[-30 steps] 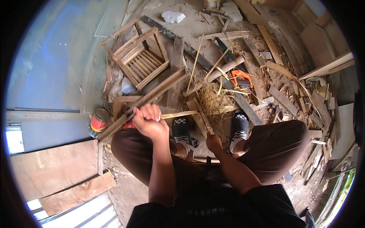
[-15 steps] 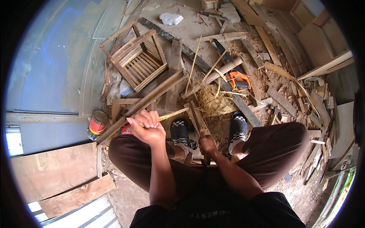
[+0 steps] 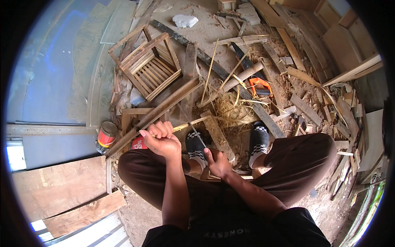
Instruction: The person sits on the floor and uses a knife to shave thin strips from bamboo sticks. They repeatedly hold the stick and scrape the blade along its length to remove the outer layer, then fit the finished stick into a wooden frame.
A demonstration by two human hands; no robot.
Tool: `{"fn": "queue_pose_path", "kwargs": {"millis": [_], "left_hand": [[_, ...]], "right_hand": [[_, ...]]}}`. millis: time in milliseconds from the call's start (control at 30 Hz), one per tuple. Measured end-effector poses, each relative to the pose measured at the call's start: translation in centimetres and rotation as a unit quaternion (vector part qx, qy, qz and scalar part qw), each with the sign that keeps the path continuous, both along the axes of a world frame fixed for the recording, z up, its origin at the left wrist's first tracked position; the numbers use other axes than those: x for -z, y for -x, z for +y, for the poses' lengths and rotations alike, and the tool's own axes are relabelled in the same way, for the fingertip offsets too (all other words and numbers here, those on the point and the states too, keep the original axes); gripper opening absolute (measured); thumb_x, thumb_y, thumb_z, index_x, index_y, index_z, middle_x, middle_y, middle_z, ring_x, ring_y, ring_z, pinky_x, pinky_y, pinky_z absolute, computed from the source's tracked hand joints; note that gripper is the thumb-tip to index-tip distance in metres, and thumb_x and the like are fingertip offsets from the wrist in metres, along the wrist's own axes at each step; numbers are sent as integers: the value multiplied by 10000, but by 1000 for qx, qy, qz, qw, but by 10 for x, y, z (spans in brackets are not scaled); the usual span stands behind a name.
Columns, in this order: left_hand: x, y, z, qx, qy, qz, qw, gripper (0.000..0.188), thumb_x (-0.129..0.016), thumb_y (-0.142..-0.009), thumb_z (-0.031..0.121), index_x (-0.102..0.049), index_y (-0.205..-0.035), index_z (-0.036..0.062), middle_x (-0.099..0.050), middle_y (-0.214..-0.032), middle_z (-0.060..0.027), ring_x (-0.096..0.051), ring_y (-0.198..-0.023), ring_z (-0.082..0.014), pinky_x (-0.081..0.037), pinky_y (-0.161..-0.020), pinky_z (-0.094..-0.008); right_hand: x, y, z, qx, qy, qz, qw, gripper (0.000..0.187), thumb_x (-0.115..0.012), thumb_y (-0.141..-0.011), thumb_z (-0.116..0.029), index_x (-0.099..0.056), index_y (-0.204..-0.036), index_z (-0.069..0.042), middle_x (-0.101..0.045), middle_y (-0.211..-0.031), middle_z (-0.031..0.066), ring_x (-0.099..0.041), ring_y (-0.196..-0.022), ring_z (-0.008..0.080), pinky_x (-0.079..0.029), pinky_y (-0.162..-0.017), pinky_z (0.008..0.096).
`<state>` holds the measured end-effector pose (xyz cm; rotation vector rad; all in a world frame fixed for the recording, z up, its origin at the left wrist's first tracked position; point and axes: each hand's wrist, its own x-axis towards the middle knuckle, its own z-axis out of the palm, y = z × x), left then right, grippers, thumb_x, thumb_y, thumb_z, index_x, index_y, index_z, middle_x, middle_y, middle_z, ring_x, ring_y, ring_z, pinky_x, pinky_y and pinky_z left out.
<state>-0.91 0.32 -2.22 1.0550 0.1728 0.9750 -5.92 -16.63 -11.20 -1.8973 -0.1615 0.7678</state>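
My left hand is closed around one end of a thin pale strip, apparently bamboo, which slants up to the right past my left shoe. Low between my knees, my right hand grips a knife. Its blade points up and to the left, smeared by motion, and its far end meets or crosses the strip; whether they touch I cannot tell. Beyond my right hand a flat wooden board lies between my shoes. Curly shavings are heaped past it.
A slatted wooden frame stands at far left, with a long wooden beam in front of it. By my left knee is a red-and-yellow can. An orange-handled saw lies among scrap wood. A white block rests farther off.
My right hand has turned the knife, so its blade now points up-left across to the strip. The left hand has shifted slightly down and right, still holding the strip.
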Motion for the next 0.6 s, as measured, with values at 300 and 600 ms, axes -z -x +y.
{"fn": "queue_pose_path", "kwargs": {"millis": [300,600], "left_hand": [[0,-4,-8,-23,21,9,999,551,-384,-1083,454,-245,-644,152,-174,-540,24,-132,-476,-118,-144,-481,-302],[-2,-8,-17,-26,31,4,999,540,-385,-1099,391,-247,-646,132,-195,-541,27,-131,-489,-100,-141,-484,-296]], "right_hand": [[23,6,-3,36,20,-7,999,505,-429,-1054,-455,-684,-1031,-21,-671,-884,306,-643,-895,519,-515,-773,563],[28,14,2,67,30,-15,997,454,-456,-1044,-435,-659,-1016,-30,-660,-825,309,-636,-839,536,-516,-729,590]]}}
